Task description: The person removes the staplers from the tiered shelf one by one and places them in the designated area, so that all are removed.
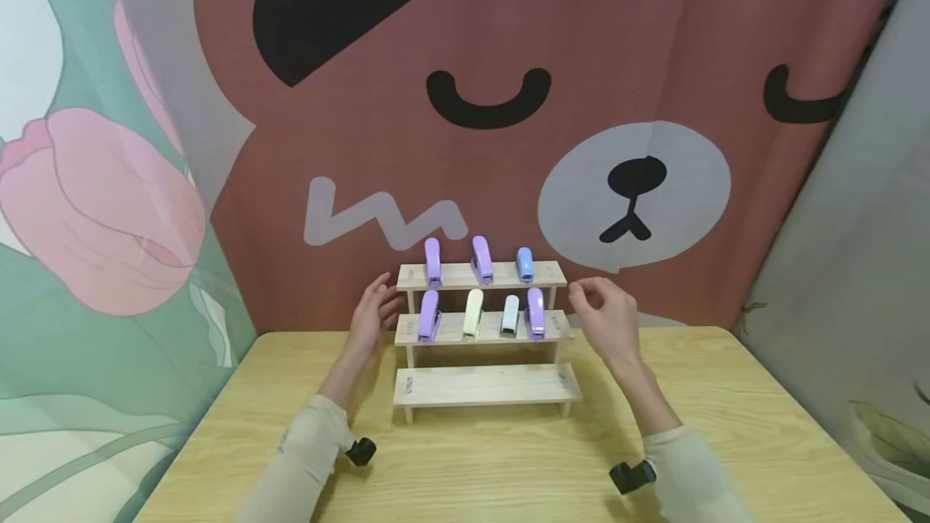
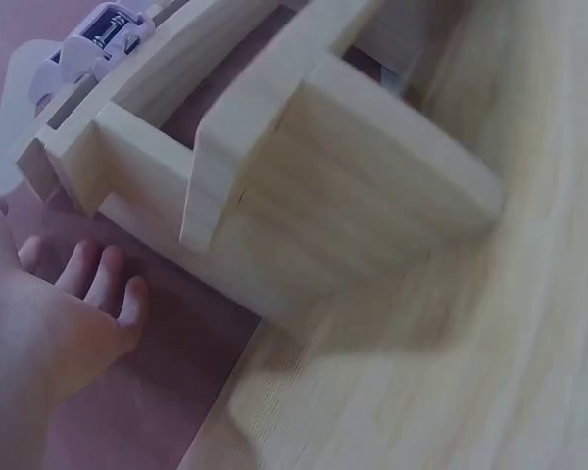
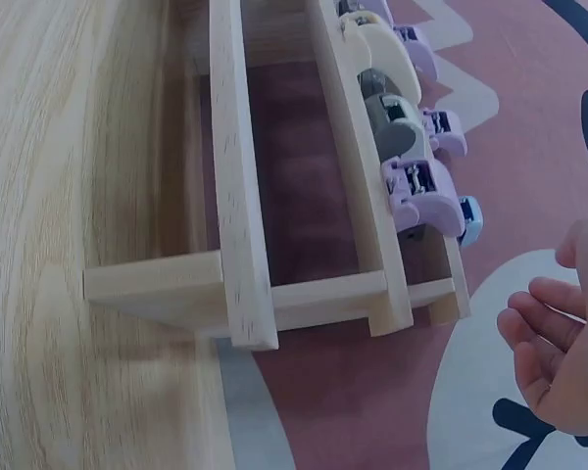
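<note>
A three-tier wooden stand (image 1: 487,387) holds several small staplers. Two purple staplers, one on the left (image 1: 433,261) and one in the middle (image 1: 482,258), share the top tier with a blue stapler (image 1: 525,263). On the middle tier are a purple stapler (image 1: 429,315), a cream stapler (image 1: 473,313), a pale blue-green stapler (image 1: 510,315) and another purple stapler (image 1: 535,313). My left hand (image 1: 369,321) is beside the stand's upper left end, fingers relaxed, holding nothing. Off the upper right end is my right hand (image 1: 606,320), fingers loosely bent; the right wrist view shows it apart from the stand.
The stand is on a light wood table (image 1: 479,466), near its back edge. Behind rises a curtain (image 1: 508,168) with a bear face; a green floral cloth (image 1: 109,345) hangs on the left. Black wrist cameras sit on the left sleeve (image 1: 361,451) and right sleeve (image 1: 632,476).
</note>
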The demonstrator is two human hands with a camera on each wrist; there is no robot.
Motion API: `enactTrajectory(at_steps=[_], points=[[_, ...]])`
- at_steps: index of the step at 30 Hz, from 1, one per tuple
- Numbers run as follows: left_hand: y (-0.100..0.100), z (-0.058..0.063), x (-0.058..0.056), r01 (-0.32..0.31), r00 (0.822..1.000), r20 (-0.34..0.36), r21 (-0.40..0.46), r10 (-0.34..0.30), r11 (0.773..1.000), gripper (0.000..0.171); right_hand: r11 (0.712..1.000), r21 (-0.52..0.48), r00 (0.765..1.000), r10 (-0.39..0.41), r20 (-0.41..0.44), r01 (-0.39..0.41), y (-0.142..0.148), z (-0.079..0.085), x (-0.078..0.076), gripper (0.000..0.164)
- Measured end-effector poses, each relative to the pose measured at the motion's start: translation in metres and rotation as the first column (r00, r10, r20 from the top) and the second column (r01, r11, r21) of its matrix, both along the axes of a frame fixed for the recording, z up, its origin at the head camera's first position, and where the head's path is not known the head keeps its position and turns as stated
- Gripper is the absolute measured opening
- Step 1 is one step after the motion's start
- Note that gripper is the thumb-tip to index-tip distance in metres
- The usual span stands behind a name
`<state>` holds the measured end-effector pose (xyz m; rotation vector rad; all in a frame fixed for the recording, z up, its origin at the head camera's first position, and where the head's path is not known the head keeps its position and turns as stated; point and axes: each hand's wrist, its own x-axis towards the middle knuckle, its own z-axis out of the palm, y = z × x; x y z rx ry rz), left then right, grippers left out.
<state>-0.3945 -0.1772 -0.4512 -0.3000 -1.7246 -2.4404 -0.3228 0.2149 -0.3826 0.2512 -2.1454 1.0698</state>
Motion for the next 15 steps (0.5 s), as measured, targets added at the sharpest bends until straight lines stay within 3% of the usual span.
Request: enactTrajectory(at_steps=[6,15], points=[[0.009,-0.007,0.001,-0.005,1.0,0.024,0.078,0.003,0.997,0.052,0.999,-0.027,1.0,0.019,-0.009,-0.019,-0.006,0.002,0.006,0.02],[0.019,-0.01,0.003,-0.036,0.999,-0.04,-0.003,0.035,0.999,0.056,0.999,0.013,0.999,0.037,0.013,-0.037,-0.006,0.005,0.01,0.018]])
